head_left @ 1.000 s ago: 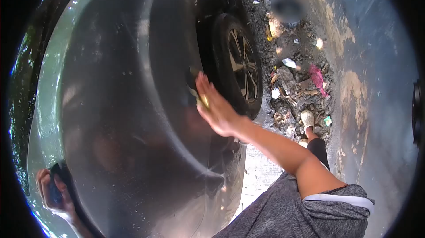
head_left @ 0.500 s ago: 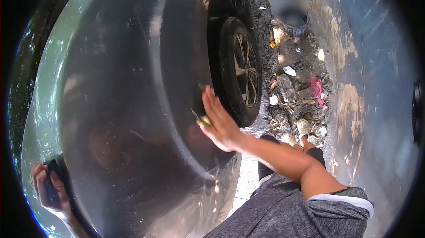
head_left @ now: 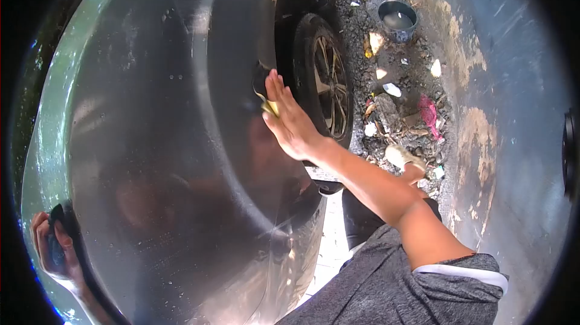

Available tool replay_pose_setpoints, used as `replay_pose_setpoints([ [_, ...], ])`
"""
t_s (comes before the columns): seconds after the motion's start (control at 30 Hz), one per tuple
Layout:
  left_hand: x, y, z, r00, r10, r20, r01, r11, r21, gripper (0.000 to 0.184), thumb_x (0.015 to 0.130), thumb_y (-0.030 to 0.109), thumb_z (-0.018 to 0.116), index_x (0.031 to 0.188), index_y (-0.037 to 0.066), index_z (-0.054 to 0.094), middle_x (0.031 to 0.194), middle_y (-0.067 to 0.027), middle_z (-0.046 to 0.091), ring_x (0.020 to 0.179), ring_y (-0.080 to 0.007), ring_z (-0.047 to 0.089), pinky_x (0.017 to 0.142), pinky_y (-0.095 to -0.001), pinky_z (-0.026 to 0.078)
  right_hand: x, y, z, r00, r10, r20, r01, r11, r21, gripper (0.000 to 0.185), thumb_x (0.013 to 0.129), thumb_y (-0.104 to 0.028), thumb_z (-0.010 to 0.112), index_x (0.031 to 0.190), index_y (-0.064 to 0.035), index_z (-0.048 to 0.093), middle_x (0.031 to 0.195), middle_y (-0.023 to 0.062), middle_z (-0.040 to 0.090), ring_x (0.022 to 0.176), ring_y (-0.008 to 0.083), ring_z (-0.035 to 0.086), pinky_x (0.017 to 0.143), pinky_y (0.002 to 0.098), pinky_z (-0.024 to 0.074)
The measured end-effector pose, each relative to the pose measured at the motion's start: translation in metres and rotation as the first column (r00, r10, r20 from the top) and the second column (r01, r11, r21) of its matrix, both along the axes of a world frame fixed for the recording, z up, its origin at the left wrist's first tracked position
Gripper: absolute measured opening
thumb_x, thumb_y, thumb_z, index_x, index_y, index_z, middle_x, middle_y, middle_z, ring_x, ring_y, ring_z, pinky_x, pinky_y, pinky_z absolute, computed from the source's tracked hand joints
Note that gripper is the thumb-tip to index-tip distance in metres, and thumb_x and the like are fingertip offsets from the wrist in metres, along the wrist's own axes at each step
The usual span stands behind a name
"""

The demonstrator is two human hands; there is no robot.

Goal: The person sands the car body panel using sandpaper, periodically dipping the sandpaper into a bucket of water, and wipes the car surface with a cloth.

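My right hand lies with its fingers stretched along a black-and-yellow cloth, pressing it to the dark grey car body just beside the wheel arch. Part of the cloth is hidden under the palm and fingers. At the far left, my left hand is curled around a dark, cloth-like item against the shiny, pale-reflecting part of the car. Water drops and smudges show on the dark paint between the two hands.
A car wheel stands right of my right hand. Beyond it a dark bucket with cloudy liquid sits on wet, littered ground with a pink scrap. A worn blue-grey wall bounds the right side.
My right hand has slid up the picture along the car with the cloth, towards the wheel arch. The view has shifted slightly, and a light-coloured shoe has changed position.
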State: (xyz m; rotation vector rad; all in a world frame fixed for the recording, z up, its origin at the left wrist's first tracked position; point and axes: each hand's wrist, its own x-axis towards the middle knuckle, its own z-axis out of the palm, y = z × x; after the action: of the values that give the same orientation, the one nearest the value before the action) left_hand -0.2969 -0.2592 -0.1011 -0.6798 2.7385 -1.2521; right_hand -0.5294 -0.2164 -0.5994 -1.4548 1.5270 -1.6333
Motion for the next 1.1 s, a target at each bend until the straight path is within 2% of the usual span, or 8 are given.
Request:
replay_pose_setpoints([
  [0.07, 0.006, -0.005, 0.005, 1.000, -0.019, 0.010, 0.019, 1.000, 0.003, 0.031, 0.098, 0.027, 0.058, 0.102, -0.004, 0.063, 0.113, -0.0174, 0.062, 0.114, -0.0336, 0.058, 0.101, -0.0457, 0.042, 0.030, 0.048, 0.011, 0.997, 0.072, -0.012, -0.070, 0.990, 0.120, 0.070, 0.106, -0.035, 0.028, 0.154, 0.0048, -0.004, 0.162, 0.0243, -0.005, 0.151, 0.0345, -0.001, 0.123, 0.0447, 0.0083],
  [0.13, 0.006, -0.008, 0.003, 0.999, -0.043, 0.000, 0.043, 0.999, 0.001, 0.029, 0.097, 0.025, 0.059, 0.103, -0.003, 0.063, 0.115, -0.0176, 0.062, 0.115, -0.0334, 0.058, 0.101, -0.0456, 0.042, 0.052, 0.065, -0.010, 0.995, 0.099, -0.025, -0.099, 0.995, 0.006, 0.072, 0.105, -0.037, 0.027, 0.153, 0.0036, -0.007, 0.162, 0.0226, -0.009, 0.150, 0.0336, -0.004, 0.124, 0.0446, 0.0068],
  [0.2, -0.006, -0.003, -0.003, 0.996, -0.087, 0.019, 0.087, 0.996, -0.013, 0.016, 0.089, 0.006, 0.062, 0.098, -0.006, 0.062, 0.107, -0.0189, 0.062, 0.103, -0.0340, 0.060, 0.094, -0.0418, 0.046, 0.043, 0.050, -0.010, 0.997, 0.036, -0.070, -0.037, 0.999, -0.010, 0.072, 0.105, -0.038, 0.026, 0.153, 0.0034, -0.008, 0.162, 0.0226, -0.010, 0.150, 0.0335, -0.005, 0.124, 0.0445, 0.0050],
  [0.3, 0.007, -0.006, 0.009, 1.000, -0.009, -0.003, 0.009, 1.000, 0.019, 0.018, 0.092, 0.010, 0.063, 0.105, -0.002, 0.064, 0.118, -0.0179, 0.062, 0.116, -0.0319, 0.058, 0.100, -0.0435, 0.045, -0.012, -0.007, 0.002, 0.999, 0.024, -0.046, -0.026, 0.999, -0.047, 0.070, 0.106, -0.034, 0.025, 0.152, 0.0052, -0.008, 0.161, 0.0260, -0.008, 0.151, 0.0343, -0.003, 0.124, 0.0435, 0.0035],
  [0.4, 0.004, -0.010, 0.006, 0.998, -0.057, 0.015, 0.056, 0.998, 0.029, 0.018, 0.092, 0.010, 0.063, 0.103, -0.004, 0.063, 0.114, -0.0180, 0.063, 0.111, -0.0326, 0.059, 0.097, -0.0418, 0.046, 0.030, 0.047, 0.011, 0.986, 0.154, -0.057, -0.140, 0.972, 0.189, 0.072, 0.106, -0.033, 0.029, 0.152, 0.0069, -0.008, 0.161, 0.0259, -0.008, 0.151, 0.0343, -0.002, 0.124, 0.0419, 0.0043],
  [0.5, 0.008, -0.007, 0.012, 0.999, -0.045, 0.016, 0.045, 0.999, 0.029, 0.017, 0.092, 0.010, 0.063, 0.104, -0.003, 0.064, 0.114, -0.0171, 0.063, 0.111, -0.0322, 0.060, 0.097, -0.0415, 0.045, 0.065, 0.093, 0.006, 0.986, 0.169, 0.001, -0.169, 0.985, 0.035, 0.073, 0.105, -0.033, 0.032, 0.153, 0.0019, -0.011, 0.161, 0.0230, -0.012, 0.151, 0.0328, -0.006, 0.124, 0.0442, 0.0022],
  [0.9, 0.004, -0.009, 0.005, 0.998, -0.051, -0.022, 0.052, 0.998, 0.025, 0.023, 0.096, 0.016, 0.061, 0.103, -0.006, 0.063, 0.112, -0.0182, 0.064, 0.106, -0.0321, 0.062, 0.095, -0.0401, 0.046, 0.033, 0.046, 0.002, 0.951, 0.115, 0.288, -0.138, 0.989, 0.059, 0.070, 0.106, -0.037, 0.027, 0.154, -0.0019, -0.011, 0.162, 0.0213, -0.013, 0.150, 0.0349, -0.008, 0.123, 0.0448, 0.0008],
  [1.1, -0.003, -0.010, 0.002, 0.997, -0.078, -0.004, 0.078, 0.997, -0.007, 0.019, 0.095, 0.011, 0.061, 0.101, -0.006, 0.063, 0.111, -0.0178, 0.065, 0.105, -0.0321, 0.062, 0.094, -0.0399, 0.047, 0.047, 0.057, -0.004, 0.997, 0.079, 0.026, -0.079, 0.997, 0.025, 0.070, 0.107, -0.037, 0.029, 0.155, 0.0003, -0.006, 0.162, 0.0218, -0.009, 0.151, 0.0334, -0.005, 0.123, 0.0461, 0.0046],
])
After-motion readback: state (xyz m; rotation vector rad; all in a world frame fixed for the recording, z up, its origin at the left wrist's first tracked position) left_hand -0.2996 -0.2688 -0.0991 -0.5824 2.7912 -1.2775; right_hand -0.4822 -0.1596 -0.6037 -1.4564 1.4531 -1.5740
